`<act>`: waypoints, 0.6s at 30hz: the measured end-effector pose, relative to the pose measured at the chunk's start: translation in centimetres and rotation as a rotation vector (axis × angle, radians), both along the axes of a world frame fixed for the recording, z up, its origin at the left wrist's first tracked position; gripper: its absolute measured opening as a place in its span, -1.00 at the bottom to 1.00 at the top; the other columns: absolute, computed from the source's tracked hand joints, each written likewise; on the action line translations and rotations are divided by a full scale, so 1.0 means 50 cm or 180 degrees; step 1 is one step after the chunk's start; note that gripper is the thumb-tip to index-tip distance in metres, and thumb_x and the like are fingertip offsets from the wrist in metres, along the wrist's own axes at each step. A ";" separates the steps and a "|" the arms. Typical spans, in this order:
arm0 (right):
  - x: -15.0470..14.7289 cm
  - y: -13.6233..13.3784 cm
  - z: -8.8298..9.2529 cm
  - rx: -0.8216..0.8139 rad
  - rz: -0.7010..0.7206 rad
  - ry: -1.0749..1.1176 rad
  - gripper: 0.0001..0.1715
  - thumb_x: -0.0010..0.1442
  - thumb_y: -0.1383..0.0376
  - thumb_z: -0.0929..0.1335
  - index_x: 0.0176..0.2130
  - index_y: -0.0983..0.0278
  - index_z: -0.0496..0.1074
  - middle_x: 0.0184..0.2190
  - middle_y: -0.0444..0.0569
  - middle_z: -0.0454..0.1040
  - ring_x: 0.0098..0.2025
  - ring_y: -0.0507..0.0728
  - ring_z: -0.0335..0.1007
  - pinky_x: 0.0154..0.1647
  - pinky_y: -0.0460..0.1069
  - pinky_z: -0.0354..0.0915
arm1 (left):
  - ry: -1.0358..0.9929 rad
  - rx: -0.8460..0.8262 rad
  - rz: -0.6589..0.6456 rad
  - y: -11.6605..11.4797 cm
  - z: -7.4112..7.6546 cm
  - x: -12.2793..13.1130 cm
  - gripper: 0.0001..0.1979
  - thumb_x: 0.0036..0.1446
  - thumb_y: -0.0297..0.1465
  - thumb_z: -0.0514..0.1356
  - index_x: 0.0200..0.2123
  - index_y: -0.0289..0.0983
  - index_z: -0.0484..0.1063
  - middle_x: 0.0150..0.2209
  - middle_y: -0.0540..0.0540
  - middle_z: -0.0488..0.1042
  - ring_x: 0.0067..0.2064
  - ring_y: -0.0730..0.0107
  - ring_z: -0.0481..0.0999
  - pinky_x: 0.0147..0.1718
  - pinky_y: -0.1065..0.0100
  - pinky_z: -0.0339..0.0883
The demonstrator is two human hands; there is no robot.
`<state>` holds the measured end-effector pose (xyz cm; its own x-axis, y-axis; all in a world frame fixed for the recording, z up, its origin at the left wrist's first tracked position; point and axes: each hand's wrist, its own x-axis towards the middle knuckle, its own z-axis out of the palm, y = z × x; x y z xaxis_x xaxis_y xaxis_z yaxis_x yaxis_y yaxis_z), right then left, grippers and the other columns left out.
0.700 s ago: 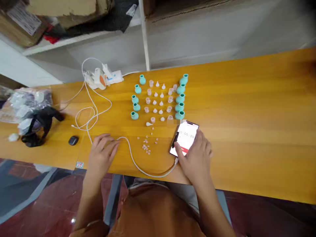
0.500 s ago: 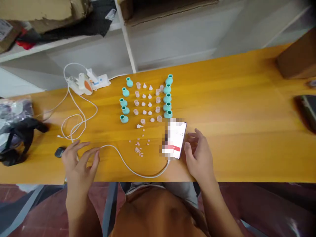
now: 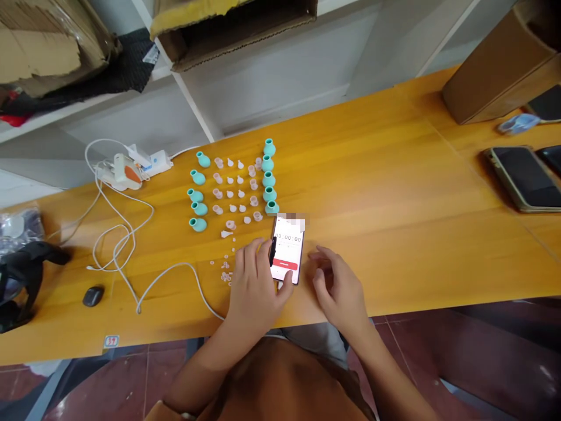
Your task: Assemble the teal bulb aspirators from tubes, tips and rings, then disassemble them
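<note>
A phone lies face up, its lit screen reading 00:00:00 above a red bar. My left hand is over its lower left side, fingers along the left edge and thumb over the bottom of the screen; fingers and thumb are apart. To the phone's right, my right hand rests with loosely curved fingers, thumb apart, holding nothing. Behind the phone stand turquoise vase-shaped pieces in a column, with another turquoise column at left. Between them are pale pink cups and small white pointed pieces. Tiny pink rings lie partly behind my left hand.
A white cable runs across the table and under my left forearm. At left are a power strip, a black mouse-like object and a black strap. A cardboard box and another phone are at right.
My left hand has let go of the cable and moved right to the phone. The right hand stays beside the phone. The view has shifted to the right.
</note>
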<state>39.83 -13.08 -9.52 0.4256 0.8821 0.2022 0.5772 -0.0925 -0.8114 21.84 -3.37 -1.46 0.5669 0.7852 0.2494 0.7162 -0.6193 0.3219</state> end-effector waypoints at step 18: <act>0.031 -0.027 0.009 0.0829 -0.0333 0.1888 -0.79 0.52 0.34 0.30 -0.09 0.19 0.56 -0.35 -0.12 0.50 -0.34 0.06 0.47 -0.32 -0.05 0.39 | 0.1243 -0.0184 0.0584 0.010 -0.049 0.129 -0.21 0.31 -0.16 0.41 0.40 -0.41 0.18 0.22 -0.43 0.47 0.19 -0.23 0.52 0.13 -0.08 0.50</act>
